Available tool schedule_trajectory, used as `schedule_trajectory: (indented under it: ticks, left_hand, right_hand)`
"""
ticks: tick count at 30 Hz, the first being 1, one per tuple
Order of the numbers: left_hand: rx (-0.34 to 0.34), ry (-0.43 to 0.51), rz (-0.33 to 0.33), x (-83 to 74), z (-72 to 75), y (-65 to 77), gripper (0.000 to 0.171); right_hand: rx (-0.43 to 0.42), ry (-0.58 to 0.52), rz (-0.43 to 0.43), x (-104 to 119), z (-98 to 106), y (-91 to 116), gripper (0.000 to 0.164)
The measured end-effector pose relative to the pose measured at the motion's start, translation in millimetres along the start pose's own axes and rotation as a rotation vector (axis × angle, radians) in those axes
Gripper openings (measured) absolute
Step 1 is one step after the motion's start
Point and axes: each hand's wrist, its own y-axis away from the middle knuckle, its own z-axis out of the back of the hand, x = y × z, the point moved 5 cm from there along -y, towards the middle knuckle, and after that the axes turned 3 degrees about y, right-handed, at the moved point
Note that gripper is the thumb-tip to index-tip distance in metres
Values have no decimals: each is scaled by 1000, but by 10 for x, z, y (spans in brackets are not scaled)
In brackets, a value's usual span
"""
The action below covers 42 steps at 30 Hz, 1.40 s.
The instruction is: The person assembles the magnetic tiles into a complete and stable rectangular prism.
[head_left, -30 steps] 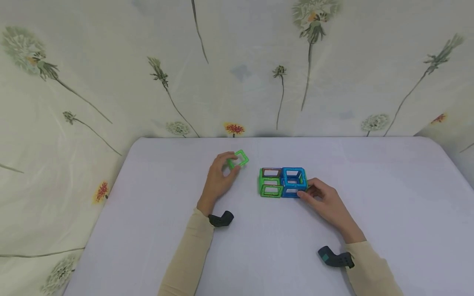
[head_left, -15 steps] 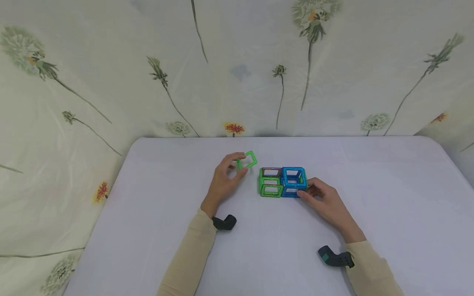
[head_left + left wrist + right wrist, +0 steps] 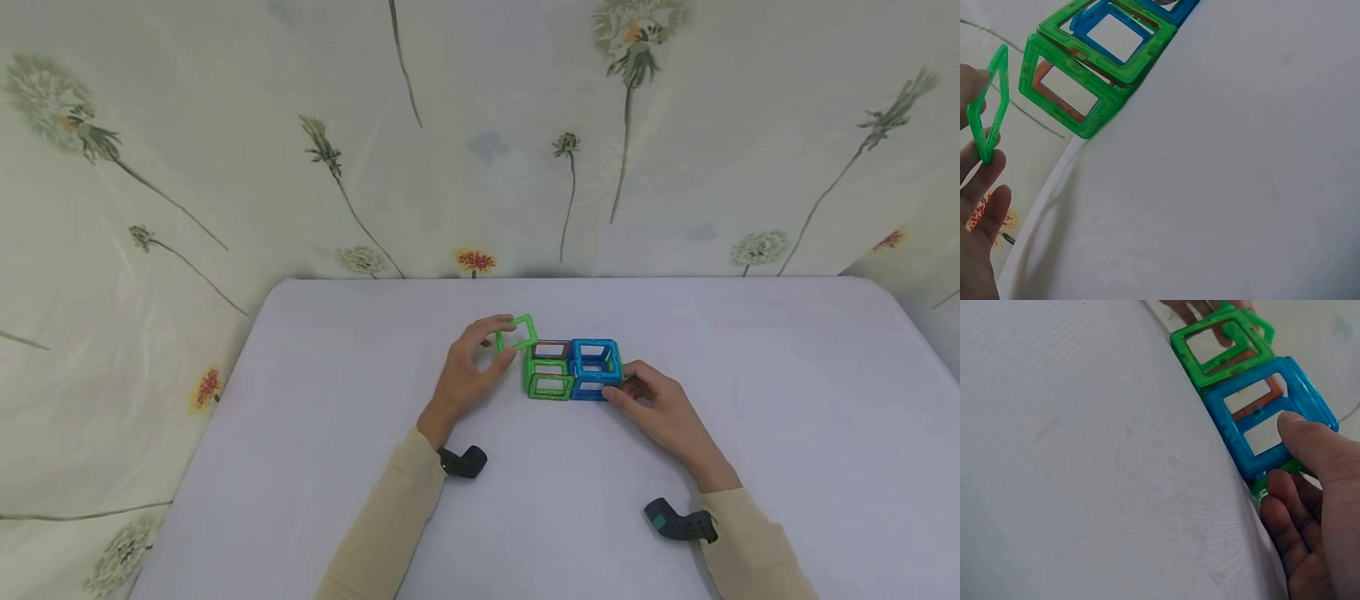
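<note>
My left hand pinches a green square magnetic tile between thumb and fingers, just off the left end of a small structure of magnetic tiles. The structure's left half has green tiles with a brownish-orange one at the back. Its right half is a blue box of tiles, which stands taller. My right hand grips the blue end, thumb on a blue tile and fingers at the end side. In the left wrist view, the held green tile is upright and apart from the structure's green end tile.
The structure sits on a white-covered table. Behind it hangs a pale cloth printed with dandelions. A black wrist camera is on the left wrist, another black wrist camera on the right.
The left hand has moved right and slightly toward the person, bringing the green tile from well left of the structure to its left back corner. The right hand and the structure have stayed still.
</note>
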Motion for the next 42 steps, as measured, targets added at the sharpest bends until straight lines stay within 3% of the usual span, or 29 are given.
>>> schedule_trajectory:
  ticks: [6,21,31,42]
  left_hand:
    - [-7,5,-5,-45,-26,-1,32]
    - [9,23,-57,-167,-162,7,31]
    - [32,-37,-86,-237,-281,20,28]
    - [69,-105,-103,-316,-313,32,31]
  right_hand:
    - [-1,-17,-4,-200,-37,-14,19]
    - [7,-11,-25,-221,-26,-20,19]
    - [15,-26,-16,-234,-28,-34,19]
    - [12,-16,-15,-204,-45,-36,19]
